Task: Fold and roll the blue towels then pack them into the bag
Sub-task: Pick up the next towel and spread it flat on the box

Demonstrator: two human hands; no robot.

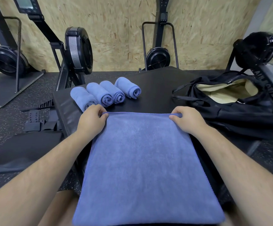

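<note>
The blue towel (147,160) lies flat on the black surface (157,88), near me. My left hand (92,119) and right hand (185,119) each pinch a far corner. I should roll both sides evenly and tight. It looks soft. Four rolled towels (106,93) wait far left; the open bag (230,98) sits right.
</note>
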